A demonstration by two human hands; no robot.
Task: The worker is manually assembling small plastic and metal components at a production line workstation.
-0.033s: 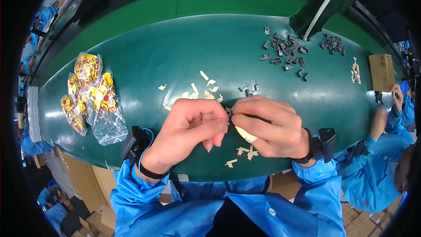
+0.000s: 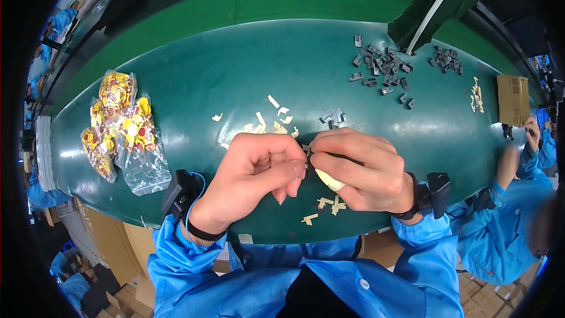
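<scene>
Over the near middle of the green table [image 2: 194, 70], my left hand [image 2: 250, 174] and my right hand [image 2: 365, 171] meet fingertip to fingertip. Both are closed in a pinch. Whatever lies between the fingertips is tiny and mostly covered; only a dark and beige bit shows. A pale yellow cover [image 2: 329, 181] sits on a digit of my right hand. Just beyond my hands are loose cream-coloured strips [image 2: 261, 119] and a few dark grey plastic pieces [image 2: 333, 116]. More cream strips [image 2: 336, 205] lie below my right hand.
Clear bags of yellow and red pieces [image 2: 140, 125] rest at the left. A heap of dark grey plastic pieces [image 2: 388, 66] lies far right, with a smaller heap [image 2: 447, 59] beyond the upright post [image 2: 426, 12]. A cardboard box [image 2: 513, 100] stands near a co-worker's hand [image 2: 532, 132] at the right.
My hands stay almost exactly where they were, still pinched together. At the right edge, the co-worker's hand and the cardboard box have shifted very slightly.
</scene>
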